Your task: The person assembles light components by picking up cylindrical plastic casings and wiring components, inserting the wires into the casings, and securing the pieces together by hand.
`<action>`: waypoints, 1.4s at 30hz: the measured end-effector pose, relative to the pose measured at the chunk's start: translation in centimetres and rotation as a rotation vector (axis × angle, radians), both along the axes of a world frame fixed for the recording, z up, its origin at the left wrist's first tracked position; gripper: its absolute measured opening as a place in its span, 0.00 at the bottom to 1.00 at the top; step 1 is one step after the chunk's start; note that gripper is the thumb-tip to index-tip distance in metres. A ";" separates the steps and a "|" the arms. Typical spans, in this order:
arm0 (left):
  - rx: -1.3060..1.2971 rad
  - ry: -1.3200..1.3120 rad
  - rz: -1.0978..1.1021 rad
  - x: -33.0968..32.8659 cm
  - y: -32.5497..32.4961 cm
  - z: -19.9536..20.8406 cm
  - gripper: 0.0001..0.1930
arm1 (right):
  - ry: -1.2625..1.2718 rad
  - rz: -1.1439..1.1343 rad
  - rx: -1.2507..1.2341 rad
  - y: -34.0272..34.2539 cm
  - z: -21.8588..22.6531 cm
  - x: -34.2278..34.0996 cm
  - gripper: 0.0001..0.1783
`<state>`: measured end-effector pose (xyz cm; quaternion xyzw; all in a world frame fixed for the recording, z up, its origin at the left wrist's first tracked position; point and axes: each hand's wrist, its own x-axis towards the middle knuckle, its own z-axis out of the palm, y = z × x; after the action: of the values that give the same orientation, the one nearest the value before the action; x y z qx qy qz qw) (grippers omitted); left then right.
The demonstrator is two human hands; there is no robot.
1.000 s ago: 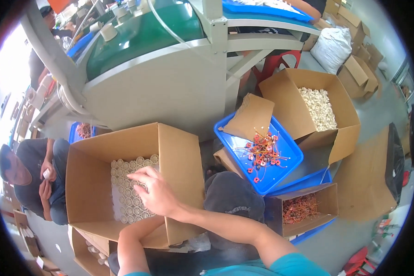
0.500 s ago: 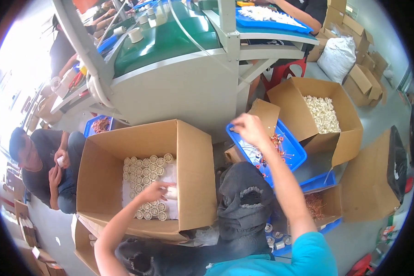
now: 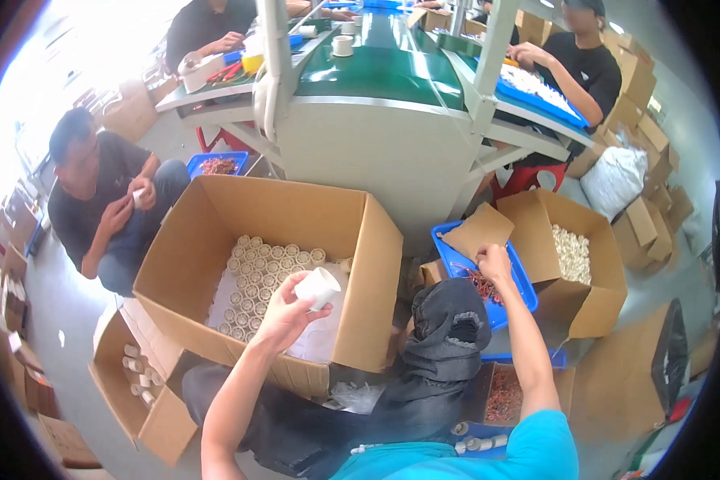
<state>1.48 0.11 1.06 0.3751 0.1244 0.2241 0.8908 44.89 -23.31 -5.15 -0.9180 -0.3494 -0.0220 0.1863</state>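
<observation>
Above the large cardboard box (image 3: 382,276), my left hand (image 3: 284,316) grips a white plastic cup-shaped part (image 3: 318,289), tilted. Below it, rows of round white parts (image 3: 252,292) stand on a pale sheet in the box. My right hand (image 3: 494,262) is over the blue tray (image 3: 526,298), its fingers pinched together; anything between them is too small or hidden. Next to it in the tray lie red wired pieces (image 3: 478,283), and a cardboard flap (image 3: 478,232) rests across the tray's far end.
A carton (image 3: 528,210) of small white pieces stands right of the tray. At lower left, an open carton (image 3: 180,424) holds loose white cylinders. A co-worker (image 3: 96,192) sits at left; others work along the green conveyor (image 3: 376,72) ahead.
My left hand has come up out of the large box with the white cup-shaped part. My right hand is lower over the tray, near the red wired pieces. The whole view has shifted.
</observation>
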 end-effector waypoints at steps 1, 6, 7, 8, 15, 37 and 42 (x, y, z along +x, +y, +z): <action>0.097 0.057 0.011 0.0 -0.6 0.1 0.22 | 0.002 -0.055 0.247 -0.3 0.9 -0.5 0.11; 0.026 0.136 0.062 -1.2 -0.6 -1.3 0.20 | -0.150 -0.178 0.684 -2.2 4.7 -1.1 0.09; 0.000 0.106 0.038 -1.1 -0.7 -1.3 0.21 | -0.196 -0.187 0.758 -2.9 5.0 -1.0 0.08; -0.010 0.097 0.029 -0.9 -0.9 -1.4 0.21 | -0.240 -0.195 0.833 -3.5 5.2 -0.8 0.08; 0.125 0.041 -0.036 -0.9 -2.0 -2.1 0.29 | 0.075 -0.293 0.646 -5.5 2.2 0.3 0.10; 0.192 0.142 0.073 0.0 -2.0 -1.9 0.29 | 0.034 -0.168 1.111 -6.1 10.4 -6.8 0.10; 0.617 0.247 0.124 -1.0 -0.9 0.1 0.34 | 0.719 0.205 1.029 1.2 13.2 -15.4 0.11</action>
<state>0.48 -0.79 1.19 0.6431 0.1804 0.2579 0.6981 29.48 -22.14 8.09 -0.6229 -0.2961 0.1407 0.7103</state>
